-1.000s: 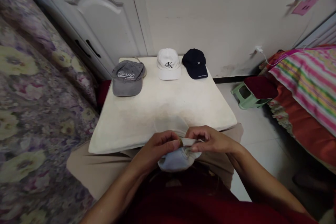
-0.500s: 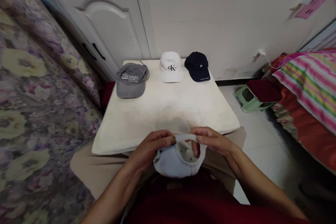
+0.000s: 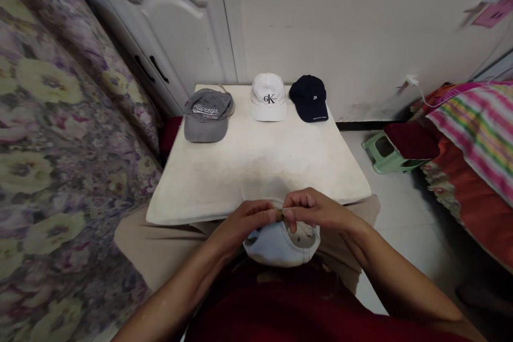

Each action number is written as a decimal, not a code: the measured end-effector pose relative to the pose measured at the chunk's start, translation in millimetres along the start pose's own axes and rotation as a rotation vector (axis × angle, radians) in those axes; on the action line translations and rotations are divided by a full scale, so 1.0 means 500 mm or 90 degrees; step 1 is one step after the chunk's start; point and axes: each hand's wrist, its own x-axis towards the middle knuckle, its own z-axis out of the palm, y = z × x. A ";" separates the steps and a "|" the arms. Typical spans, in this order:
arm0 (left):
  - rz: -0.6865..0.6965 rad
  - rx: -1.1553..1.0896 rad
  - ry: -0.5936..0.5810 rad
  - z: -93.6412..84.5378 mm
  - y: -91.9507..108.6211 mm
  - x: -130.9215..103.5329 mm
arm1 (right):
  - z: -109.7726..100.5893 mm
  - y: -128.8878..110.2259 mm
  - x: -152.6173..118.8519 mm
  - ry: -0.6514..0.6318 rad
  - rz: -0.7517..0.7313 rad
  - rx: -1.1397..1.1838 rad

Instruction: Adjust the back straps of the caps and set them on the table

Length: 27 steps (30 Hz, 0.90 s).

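A pale blue-white cap (image 3: 276,246) hangs upside down over my lap at the near edge of the table (image 3: 224,181). My left hand (image 3: 246,222) pinches its back strap at a small brass buckle. My right hand (image 3: 316,211) grips the strap from the other side, fingertips meeting the left hand's. Both hands are closed on the cap. On the far side of the table lie a grey cap (image 3: 207,115), a white cap with black letters (image 3: 268,97) and a navy cap (image 3: 309,98), side by side.
A floral sofa (image 3: 60,160) runs along the left. White cabinet doors (image 3: 172,32) and a wall stand behind the table. A green stool (image 3: 387,149) with a dark red cushion and a bed with striped bedding (image 3: 476,128) are on the right.
My right hand slid left along the strap until its fingertips met the left hand at the buckle. The cap's open back has closed up. The view shifted slightly.
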 end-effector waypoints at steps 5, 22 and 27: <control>-0.003 0.008 0.015 0.011 0.003 0.006 | -0.004 0.003 0.002 -0.016 0.008 -0.007; -0.049 -0.102 -0.036 -0.001 0.001 0.003 | -0.005 0.055 -0.006 -0.008 -0.020 0.172; -0.040 -0.060 0.007 0.010 -0.017 0.017 | -0.005 0.043 -0.011 0.002 -0.009 0.119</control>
